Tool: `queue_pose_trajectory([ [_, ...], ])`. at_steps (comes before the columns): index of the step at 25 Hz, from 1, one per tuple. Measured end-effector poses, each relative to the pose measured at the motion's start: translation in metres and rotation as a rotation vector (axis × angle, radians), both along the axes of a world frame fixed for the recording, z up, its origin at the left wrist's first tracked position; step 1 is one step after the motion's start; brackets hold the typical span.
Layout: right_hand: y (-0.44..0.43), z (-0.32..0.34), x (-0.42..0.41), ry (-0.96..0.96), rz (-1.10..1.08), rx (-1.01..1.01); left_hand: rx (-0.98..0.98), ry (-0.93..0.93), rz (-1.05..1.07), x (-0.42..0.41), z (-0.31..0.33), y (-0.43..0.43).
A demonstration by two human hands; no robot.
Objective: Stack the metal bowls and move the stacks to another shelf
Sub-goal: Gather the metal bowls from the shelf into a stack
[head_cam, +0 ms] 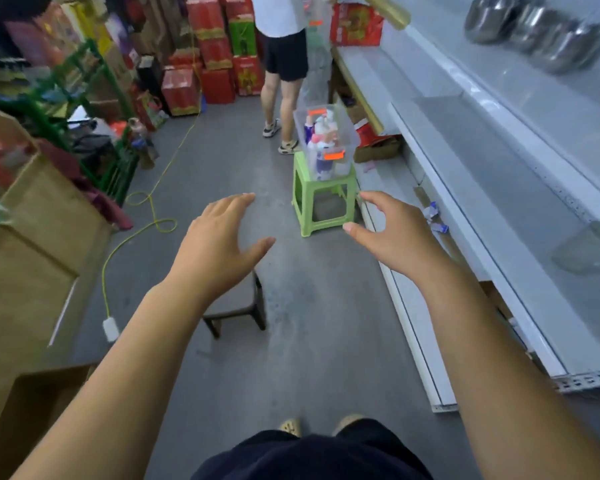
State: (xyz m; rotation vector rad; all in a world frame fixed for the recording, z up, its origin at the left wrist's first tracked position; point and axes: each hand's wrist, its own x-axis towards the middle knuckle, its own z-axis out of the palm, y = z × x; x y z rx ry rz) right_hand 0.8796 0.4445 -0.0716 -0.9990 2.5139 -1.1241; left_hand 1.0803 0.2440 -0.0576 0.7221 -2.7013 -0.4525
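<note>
Several metal bowls (541, 36) sit blurred on the upper white shelf (499, 109) at the top right. My left hand (219, 237) and my right hand (392, 230) are both stretched out over the aisle floor, palms down, fingers apart, holding nothing. Both hands are far below and to the left of the bowls. The white shelf level (520, 271) to the right of my right hand shows a bare grey surface.
A dark stool (239, 306) stands under my left hand. A green stool (323, 202) carries a clear bin of bottles (326, 140). Another person (281, 64) stands further down the aisle. Cardboard boxes (32, 244) line the left; a yellow cable (146, 216) trails on the floor.
</note>
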Motion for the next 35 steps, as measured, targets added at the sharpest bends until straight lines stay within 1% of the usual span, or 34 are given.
queue_pose_trajectory([
  [3,0.007,-0.004,-0.04,0.009,-0.133,0.027,0.012,-0.004,-0.117,-0.068,0.002,-0.024],
  [5,0.017,-0.003,-0.073,-0.009,-0.222,0.031,0.021,0.005,-0.196,-0.118,0.0,-0.03],
  [7,0.026,0.002,-0.11,0.014,-0.292,0.009,0.018,0.023,-0.274,-0.171,0.0,-0.03],
  [10,0.038,0.01,-0.174,0.094,-0.39,0.005,0.011,0.073,-0.393,-0.258,0.005,-0.022],
  [14,0.06,0.026,-0.264,0.119,-0.501,-0.008,0.055,0.143,-0.505,-0.377,0.018,-0.003],
  [19,0.086,0.037,-0.355,0.159,-0.632,-0.021,0.053,0.196,-0.635,-0.505,0.027,0.029],
  [22,0.096,0.037,-0.391,0.174,-0.689,-0.031,0.066,0.201,-0.7,-0.562,0.024,0.048],
  [26,0.105,0.027,-0.423,0.125,-0.759,-0.001,0.11,0.164,-0.76,-0.623,0.016,0.051],
  [30,0.088,0.024,-0.471,0.108,-0.779,-0.008,0.136,0.17,-0.782,-0.686,0.009,0.029],
  [35,0.042,0.038,-0.57,0.088,-0.802,-0.014,0.135,0.132,-0.851,-0.783,-0.005,-0.015],
])
